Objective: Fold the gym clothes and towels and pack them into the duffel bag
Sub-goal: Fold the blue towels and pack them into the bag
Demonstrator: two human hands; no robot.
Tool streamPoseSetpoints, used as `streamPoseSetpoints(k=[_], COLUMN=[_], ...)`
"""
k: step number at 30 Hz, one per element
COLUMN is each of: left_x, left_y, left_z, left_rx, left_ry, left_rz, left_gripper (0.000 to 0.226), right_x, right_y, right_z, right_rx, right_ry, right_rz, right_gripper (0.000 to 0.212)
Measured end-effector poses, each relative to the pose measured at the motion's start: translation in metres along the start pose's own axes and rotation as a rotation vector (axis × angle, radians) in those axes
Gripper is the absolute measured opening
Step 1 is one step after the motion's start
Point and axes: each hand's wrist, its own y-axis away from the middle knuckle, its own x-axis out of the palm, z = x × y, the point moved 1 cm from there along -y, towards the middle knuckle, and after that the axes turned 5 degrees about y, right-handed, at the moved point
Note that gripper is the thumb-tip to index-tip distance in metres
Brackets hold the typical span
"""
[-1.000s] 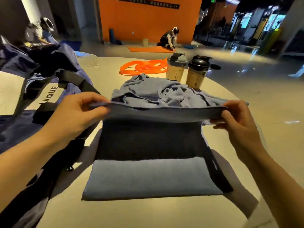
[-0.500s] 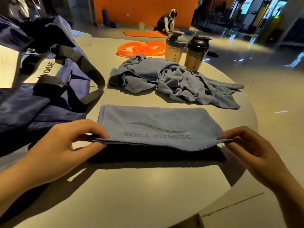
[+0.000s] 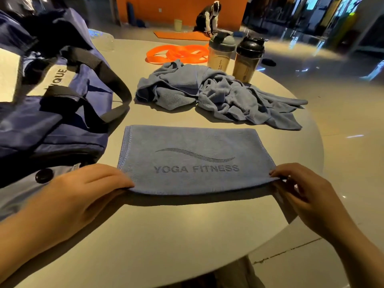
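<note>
The folded blue towel (image 3: 193, 159), marked YOGA FITNESS, now lies flat at the centre of the round table (image 3: 166, 235); a second ago its far half was held up in the air between both hands, and half a second ago it was only just coming down over the near half. That fold is thus made, and the near edge sits flush. The left hand (image 3: 83, 196) pinches the towel's lower-left corner, fingers on top of the cloth, and the right hand (image 3: 305, 196) pinches the lower-right corner between thumb and fingertips. Neither has let go. The towel looks compact enough for one more fold or for packing as it is. The navy duffel bag (image 3: 52, 104) fills the left of the frame, its black strap looping toward the towel, just beside its left edge. A crumpled heap of blue cloth (image 3: 218, 94), towels or clothes, I cannot tell which, lies unfolded above centre, so most of the task remains. Behind it stand two shaker bottles (image 3: 234, 57) and an orange resistance band (image 3: 178, 54) near the upper middle.
</note>
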Motion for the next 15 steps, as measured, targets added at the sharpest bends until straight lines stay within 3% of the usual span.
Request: streamPoseSetpoints(k=[2, 4, 5, 7, 9, 12, 15], left_x=[-0.005, -0.014, -0.017, -0.024, -0.031, -0.044, -0.063], left_y=[-0.005, -0.013, -0.017, -0.025, -0.035, -0.052, -0.07], left_z=[-0.005, -0.011, -0.011, -0.013, -0.015, -0.019, -0.031], left_rx=[-0.072, -0.208, -0.261, -0.329, -0.34, -0.375, -0.395], left_ry=[0.11, 0.309, 0.403, 0.46, 0.401, 0.522, 0.659], left_rz=[-0.095, -0.244, -0.303, -0.348, -0.377, -0.474, -0.572], left_gripper=[0.027, 0.019, 0.018, 0.038, 0.037, 0.027, 0.023], right_x=[0.0, -0.004, -0.007, -0.013, -0.016, -0.025, -0.046], right_y=[-0.006, -0.015, -0.02, -0.029, -0.039, -0.057, -0.071], right_z=[0.003, 0.007, 0.011, 0.013, 0.017, 0.023, 0.026], right_rx=[0.097, 0.134, 0.126, 0.129, 0.139, 0.184, 0.184], right_ry=[-0.25, -0.488, -0.587, -0.699, -0.683, -0.599, -0.472], right_rz=[-0.05, -0.118, -0.143, -0.152, -0.25, -0.467, -0.573], right_gripper=[0.033, 0.01, 0.016, 0.047, 0.052, 0.014, 0.012])
